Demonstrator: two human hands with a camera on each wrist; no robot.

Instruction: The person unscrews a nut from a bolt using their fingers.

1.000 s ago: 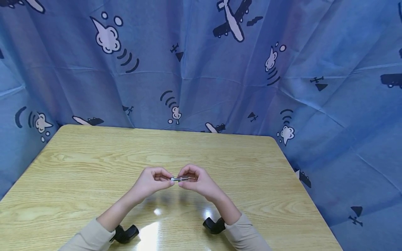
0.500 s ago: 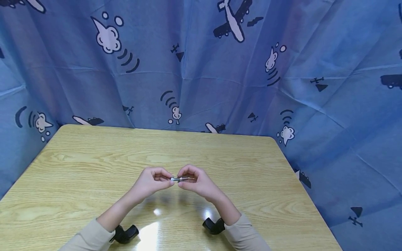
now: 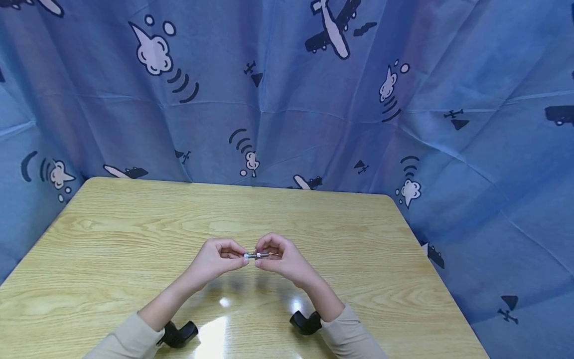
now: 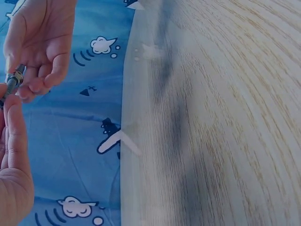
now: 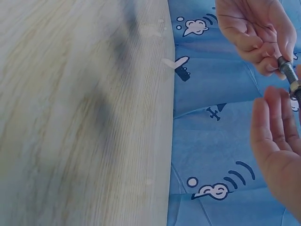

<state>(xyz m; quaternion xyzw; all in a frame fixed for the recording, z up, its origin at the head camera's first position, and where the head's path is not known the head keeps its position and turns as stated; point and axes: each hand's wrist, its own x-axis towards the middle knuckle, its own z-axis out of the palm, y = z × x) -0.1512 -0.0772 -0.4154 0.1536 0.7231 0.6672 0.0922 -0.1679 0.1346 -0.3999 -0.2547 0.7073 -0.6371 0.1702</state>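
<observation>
Above the table, a metal bolt (image 3: 252,256) lies roughly level between the two hands. My left hand (image 3: 219,258) pinches its head end between thumb and fingertips. A hex nut (image 5: 295,86) sits partway along the threaded shank, also showing in the left wrist view as a shiny nut (image 4: 19,74). My right hand (image 3: 280,257) has thumb and index finger around the nut, one on each side, while the other fingers curl loosely. The bolt's free end points into the right palm. Both wrist views cut off part of the pinching fingers.
Under the hands is a wood-grain table (image 3: 134,224) with bright reflections near its front. A blue curtain (image 3: 287,99) printed with planes hangs behind and along the right side. Black wrist cameras (image 3: 179,334) stick out from both sleeves, low over the table.
The right thumb and fingers shift slightly around the nut, with the right hand a touch higher now. The left hand and the bolt's position stay nearly the same.
</observation>
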